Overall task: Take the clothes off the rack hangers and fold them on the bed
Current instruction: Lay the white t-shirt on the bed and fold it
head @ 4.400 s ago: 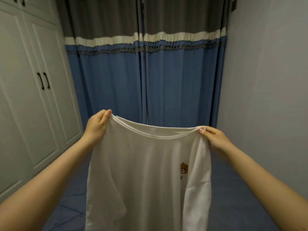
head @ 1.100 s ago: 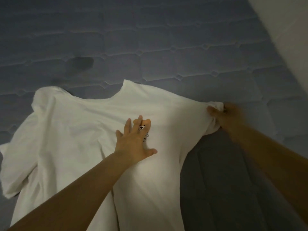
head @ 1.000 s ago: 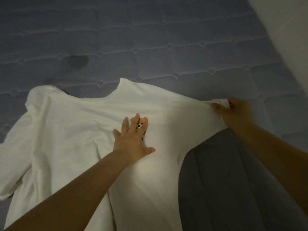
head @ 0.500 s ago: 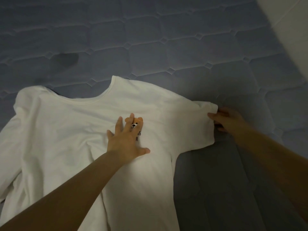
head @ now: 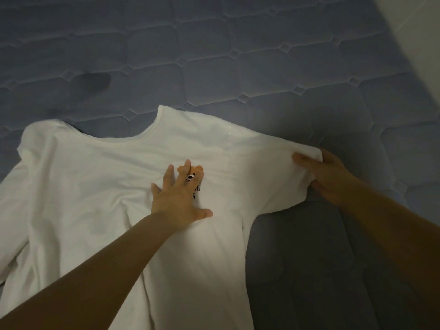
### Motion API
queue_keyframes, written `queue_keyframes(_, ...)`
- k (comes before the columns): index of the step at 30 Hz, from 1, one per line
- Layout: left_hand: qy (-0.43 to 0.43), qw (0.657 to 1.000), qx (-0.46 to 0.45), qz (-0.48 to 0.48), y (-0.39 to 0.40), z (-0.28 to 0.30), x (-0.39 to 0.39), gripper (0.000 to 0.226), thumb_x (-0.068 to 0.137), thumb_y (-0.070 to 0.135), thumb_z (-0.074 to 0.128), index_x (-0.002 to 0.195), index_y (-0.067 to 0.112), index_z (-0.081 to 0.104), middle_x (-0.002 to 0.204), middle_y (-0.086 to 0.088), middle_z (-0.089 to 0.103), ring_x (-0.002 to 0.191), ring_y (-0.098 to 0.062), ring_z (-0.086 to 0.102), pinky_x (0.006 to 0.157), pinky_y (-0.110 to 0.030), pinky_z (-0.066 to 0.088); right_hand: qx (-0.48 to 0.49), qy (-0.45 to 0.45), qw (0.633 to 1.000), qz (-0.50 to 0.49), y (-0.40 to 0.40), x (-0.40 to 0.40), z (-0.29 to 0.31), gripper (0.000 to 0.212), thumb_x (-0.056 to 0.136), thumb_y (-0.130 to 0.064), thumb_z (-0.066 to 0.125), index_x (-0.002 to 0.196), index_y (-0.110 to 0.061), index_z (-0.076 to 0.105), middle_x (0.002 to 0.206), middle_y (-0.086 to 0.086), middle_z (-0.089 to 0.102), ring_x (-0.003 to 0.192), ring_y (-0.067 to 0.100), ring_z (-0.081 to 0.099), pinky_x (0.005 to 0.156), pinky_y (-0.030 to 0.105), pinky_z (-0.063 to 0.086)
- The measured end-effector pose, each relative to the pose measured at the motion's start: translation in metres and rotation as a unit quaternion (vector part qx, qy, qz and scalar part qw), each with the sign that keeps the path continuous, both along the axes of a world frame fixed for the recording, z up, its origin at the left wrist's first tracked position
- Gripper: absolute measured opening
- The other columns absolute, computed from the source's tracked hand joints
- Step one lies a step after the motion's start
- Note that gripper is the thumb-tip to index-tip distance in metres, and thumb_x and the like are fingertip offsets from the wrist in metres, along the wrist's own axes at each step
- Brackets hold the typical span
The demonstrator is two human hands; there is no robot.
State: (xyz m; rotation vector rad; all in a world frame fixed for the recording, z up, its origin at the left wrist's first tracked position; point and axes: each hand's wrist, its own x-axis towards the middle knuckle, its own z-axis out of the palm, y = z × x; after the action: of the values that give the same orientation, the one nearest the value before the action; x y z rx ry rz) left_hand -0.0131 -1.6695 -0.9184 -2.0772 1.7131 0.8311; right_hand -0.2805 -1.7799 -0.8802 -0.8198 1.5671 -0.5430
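Two hands work my white T-shirt point(head: 100, 186) on the bed point(head: 262, 67). Left hand point(head: 177, 198) presses flat, fingers spread, on the chest; right hand point(head: 326, 177) grips the right sleeve.

White T-shirt point(head: 100, 186) I'm folding, spread front-up on the quilted blue bed point(head: 262, 67), small bear print point(head: 194, 175) at chest, neckline away from me, body creased.
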Motion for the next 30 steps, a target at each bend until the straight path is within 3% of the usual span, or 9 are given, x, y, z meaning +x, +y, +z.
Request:
queue_keyframes(4,0.004,1.0,-0.002,0.001,0.0,0.001,0.001,0.103,0.071,0.074,0.056,0.146,0.042,-0.006,0.153,0.012,-0.026,0.143,-0.026,-0.022,0.114,-0.059,0.009,0.036,-0.032,0.999,0.006,-0.004,-0.001,0.007,0.021,0.083,-0.016,0.067,0.103,-0.014,0.059,0.098,-0.001,0.065,0.085,0.012,0.062,0.066,0.028,0.052)
queue_keyframes(7,0.003,1.0,-0.005,0.004,0.001,0.001,0.0,0.103,0.071,0.073,0.056,0.146,0.043,-0.007,0.153,0.013,-0.026,0.143,-0.026,-0.021,0.114,-0.059,0.009,0.105,-0.045,0.992,0.05,-0.002,-0.003,0.008,0.031,0.08,-0.015,0.068,0.109,-0.008,0.059,0.102,0.005,0.066,0.091,0.017,0.064,0.078,0.034,0.053)
queue_keyframes(9,0.0,1.0,-0.003,0.001,0.001,0.001,0.0,0.102,0.071,0.073,0.056,0.146,0.043,-0.007,0.153,0.013,-0.026,0.143,-0.026,-0.021,0.114,-0.059,0.009,0.1,-0.047,0.992,0.055,-0.001,-0.005,0.01,0.039,0.075,-0.017,0.071,0.111,-0.006,0.059,0.104,0.005,0.067,0.093,0.018,0.064,0.08,0.034,0.052)
queue_keyframes(11,-0.001,1.0,-0.003,-0.001,0.001,0.001,0.0,0.102,0.071,0.073,0.056,0.146,0.043,-0.008,0.154,0.012,-0.026,0.143,-0.026,-0.021,0.114,-0.059,0.009,0.073,-0.079,0.994,0.034,0.0,-0.007,0.01,0.04,0.068,-0.02,0.072,0.105,-0.007,0.061,0.102,0.004,0.067,0.087,0.015,0.066,0.072,0.029,0.056)
queue_keyframes(14,0.002,1.0,-0.008,-0.001,0.001,0.0,0.0,0.103,0.071,0.073,0.056,0.146,0.043,-0.007,0.154,0.012,-0.025,0.143,-0.026,-0.019,0.113,-0.06,0.01,0.056,-0.098,0.994,0.013,0.003,-0.007,0.012,0.017,0.085,-0.017,0.061,0.1,-0.009,0.06,0.099,0.003,0.065,0.083,0.013,0.064,0.061,0.023,0.057)
queue_keyframes(19,-0.004,1.0,-0.004,-0.003,0.001,0.001,0.0,0.103,0.071,0.073,0.056,0.146,0.042,-0.009,0.154,0.012,-0.025,0.143,-0.027,-0.019,0.113,-0.059,0.01,-0.037,0.105,0.993,0.042,0.003,-0.002,0.006,0.041,0.092,-0.025,0.058,0.127,-0.006,0.05,0.122,0.012,0.057,0.104,0.026,0.056,0.086,0.041,0.048)
queue_keyframes(24,-0.001,1.0,-0.001,-0.005,0.0,0.003,0.001,0.104,0.072,0.072,0.057,0.146,0.041,-0.009,0.154,0.011,-0.025,0.143,-0.028,-0.019,0.113,-0.059,0.009,-0.08,0.216,0.971,0.061,0.004,0.007,0.003,0.044,0.091,-0.027,0.058,0.125,0.0,0.048,0.122,0.016,0.055,0.108,0.031,0.053,0.08,0.035,0.042)
queue_keyframes(28,0.01,1.0,-0.004,-0.001,0.0,0.009,0.0,0.1,0.074,0.071,0.055,0.146,0.04,-0.006,0.155,0.01,-0.022,0.143,-0.028,-0.018,0.114,-0.058,0.008,-0.119,0.272,0.951,0.083,0.006,0.018,0.008,0.037,0.091,-0.032,0.057,0.109,-0.001,0.055,0.107,0.017,0.059,0.097,0.032,0.056,0.073,0.034,0.039)
queue_keyframes(30,0.03,0.999,-0.03,0.017,0.0,0.014,-0.001,0.093,0.076,0.07,0.053,0.146,0.038,0.003,0.156,0.009,-0.015,0.144,-0.029,-0.013,0.115,-0.055,0.007,-0.118,0.284,0.946,0.097,0.006,0.025,0.015,0.047,0.087,-0.038,0.061,0.116,-0.002,0.054,0.113,0.018,0.059,0.106,0.033,0.055,0.077,0.036,0.043)
